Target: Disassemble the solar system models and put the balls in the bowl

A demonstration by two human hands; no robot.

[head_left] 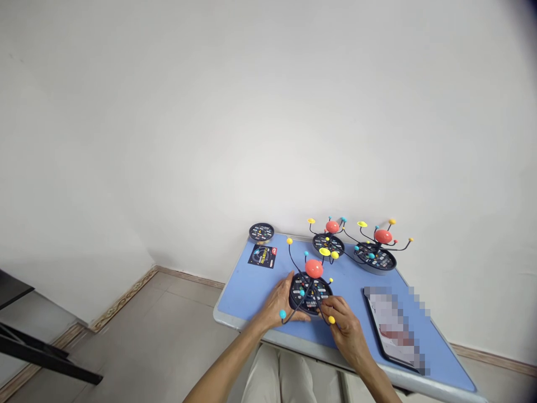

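A solar system model stands near the table's front edge, with a red ball (314,268) above a round black base (311,302) and curved black arms tipped with yellow and blue balls. Wrapped round the left side of that base is my left hand (280,302), thumb along its front rim. At the base's right front, my right hand (342,322) pinches at a curved arm close to a yellow ball (331,320); its fingertips partly hide the contact.
Two similar models with red balls (332,226) (383,237) stand at the back right of the blue table (235,291). A round black disc (261,232) and a black card (263,257) lie at the back left. A phone (394,330), partly pixelated, lies at the right.
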